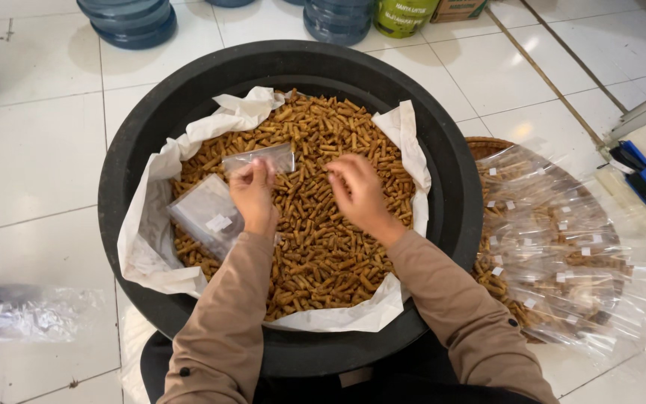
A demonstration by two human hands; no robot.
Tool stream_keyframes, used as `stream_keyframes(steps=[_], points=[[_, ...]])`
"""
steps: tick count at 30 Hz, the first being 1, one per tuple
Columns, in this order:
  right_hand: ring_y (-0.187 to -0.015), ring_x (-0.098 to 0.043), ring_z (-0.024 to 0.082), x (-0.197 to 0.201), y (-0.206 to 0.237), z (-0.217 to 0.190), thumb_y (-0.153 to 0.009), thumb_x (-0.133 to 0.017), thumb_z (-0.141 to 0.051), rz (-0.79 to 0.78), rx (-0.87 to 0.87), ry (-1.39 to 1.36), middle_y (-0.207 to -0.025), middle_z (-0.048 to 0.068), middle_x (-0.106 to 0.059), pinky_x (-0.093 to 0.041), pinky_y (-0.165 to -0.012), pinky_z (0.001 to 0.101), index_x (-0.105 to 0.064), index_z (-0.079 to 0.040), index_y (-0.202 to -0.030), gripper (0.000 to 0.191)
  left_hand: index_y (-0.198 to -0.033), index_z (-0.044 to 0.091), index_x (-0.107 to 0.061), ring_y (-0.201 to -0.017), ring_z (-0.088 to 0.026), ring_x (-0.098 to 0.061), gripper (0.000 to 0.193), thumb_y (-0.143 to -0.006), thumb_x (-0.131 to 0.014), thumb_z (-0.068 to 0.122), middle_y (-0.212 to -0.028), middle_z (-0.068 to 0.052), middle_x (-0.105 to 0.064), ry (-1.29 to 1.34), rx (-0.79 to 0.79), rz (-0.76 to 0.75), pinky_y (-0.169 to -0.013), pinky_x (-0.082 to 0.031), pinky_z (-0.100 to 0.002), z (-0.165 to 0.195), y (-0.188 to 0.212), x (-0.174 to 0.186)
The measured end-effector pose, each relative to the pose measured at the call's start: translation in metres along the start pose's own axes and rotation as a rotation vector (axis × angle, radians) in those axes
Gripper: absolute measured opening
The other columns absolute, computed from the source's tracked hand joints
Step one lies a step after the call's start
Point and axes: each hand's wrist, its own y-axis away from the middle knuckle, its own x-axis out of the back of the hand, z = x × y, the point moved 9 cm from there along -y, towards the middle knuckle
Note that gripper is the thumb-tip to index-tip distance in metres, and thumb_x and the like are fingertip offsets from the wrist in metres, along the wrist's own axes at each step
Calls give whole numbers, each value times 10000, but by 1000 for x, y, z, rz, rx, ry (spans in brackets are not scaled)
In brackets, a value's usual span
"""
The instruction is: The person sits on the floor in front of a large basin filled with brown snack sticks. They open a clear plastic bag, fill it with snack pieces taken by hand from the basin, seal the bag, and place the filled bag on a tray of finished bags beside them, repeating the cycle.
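Head view: crumpled plastic (28, 313) lies on the floor far left. Black tub (125, 176), paper-lined, holds brown snack sticks (323, 247). Left hand (254, 196) is pinched shut on a small clear bag (262, 158), w/ more empty bags (207, 215) just left of it. Right hand (359, 193) rests loosely curled on the sticks, holding nothing visible. Filled bags (555, 247) are piled in a basket at right.

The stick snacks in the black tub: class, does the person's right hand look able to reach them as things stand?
Probably yes: the right hand hovers just above the open heap of stick snacks in the tub, with nothing covering them.
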Motion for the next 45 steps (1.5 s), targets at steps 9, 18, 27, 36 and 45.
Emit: stream_keyframes(steps=[9, 18, 27, 36, 45], points=[[-1280, -595, 367, -41, 12, -36, -995, -577, 2, -149, 52, 78, -1408, 209, -618, -485, -1104, 460, -566, 26, -1419, 425, -833, 21, -600, -649, -127, -587, 288, -928, -844, 142, -771, -86, -654, -446, 0, 6, -575, -541, -256, 3, 32, -33], [-1287, -618, 274, -43, 23, 13, -1046, -484, 6, -143, -456, -425, -1494, 179, -569, -488, -1080, 355, -397, -19, -1561, 523, -1561, -95, -191, -832, -424, -707, 744, -930, -583, -52, -967, -274, -716, -1045, -318, -417, -706, -557, -492, 34, 59, -86], [-1559, -311, 324, -74, 44, 89, -1080, -497, -369, 31, -805, -1255, -1724, 218, -204, -290, -1267, 398, -144, -133, -1704, 755, -1563, -27, -248, -1003, -420, -645, 780, -853, -564, -94, -1089, -272, -631, -1098, -759, -733, -924, -529, -487, 36, 129, -143], [-1570, -221, 384, -52, 21, 74, -995, -560, -502, -151, -717, -829, -1703, 218, -119, -303, -1229, 480, 17, -152, -1656, 944, -1638, 80, -235, -1112, -430, -533, 1039, -887, -848, 455, -1318, -320, -480, -820, -112, -327, -1023, -554, -518, 26, 81, -104], [-1539, -343, 384, -68, 29, -20, -1070, -565, -197, -506, -8, -394, -1634, 252, -353, -287, -1286, 478, -270, -27, -1620, 647, -1605, 255, 10, -1452, -519, -318, 1234, -708, -819, 427, -1574, -286, -105, -109, 523, -269, -1085, -394, -725, -13, 44, -55]])
